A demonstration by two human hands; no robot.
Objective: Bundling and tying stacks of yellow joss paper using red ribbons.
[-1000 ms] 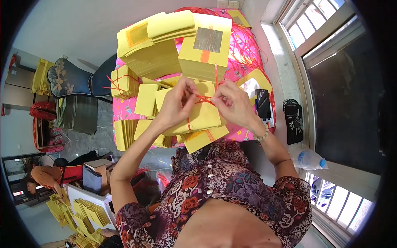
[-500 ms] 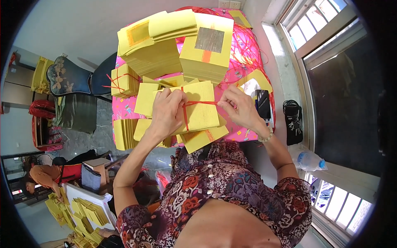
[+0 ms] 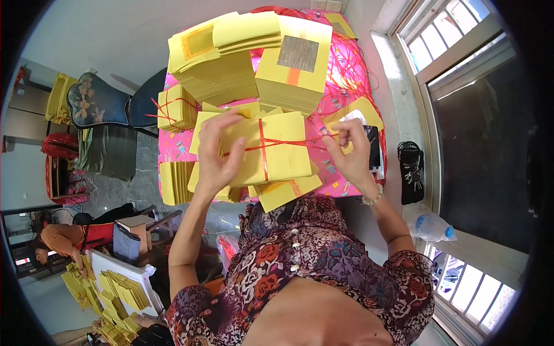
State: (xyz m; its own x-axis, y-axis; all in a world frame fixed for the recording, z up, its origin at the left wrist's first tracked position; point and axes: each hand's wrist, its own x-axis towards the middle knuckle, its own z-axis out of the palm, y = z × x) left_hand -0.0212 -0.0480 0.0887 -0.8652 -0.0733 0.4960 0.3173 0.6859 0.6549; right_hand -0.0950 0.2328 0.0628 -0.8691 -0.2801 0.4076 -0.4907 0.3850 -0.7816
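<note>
Underlying your work: pink printed tablecloth [image 3: 176, 147]. Resting above, on other yellow packets [image 3: 278, 198]: yellow paper bundle [image 3: 288, 161], best held flat. Left hand [image 3: 218, 160]: fingers spread over your bundle's left end. Right hand [image 3: 352, 151]: thumb and forefinger pinching red cord [image 3: 288, 142], best drawn evenly.

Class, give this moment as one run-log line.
yellow bundle: red ribbon crossing on top | left hand: spread at left end | right hand: pinching ribbon
</note>
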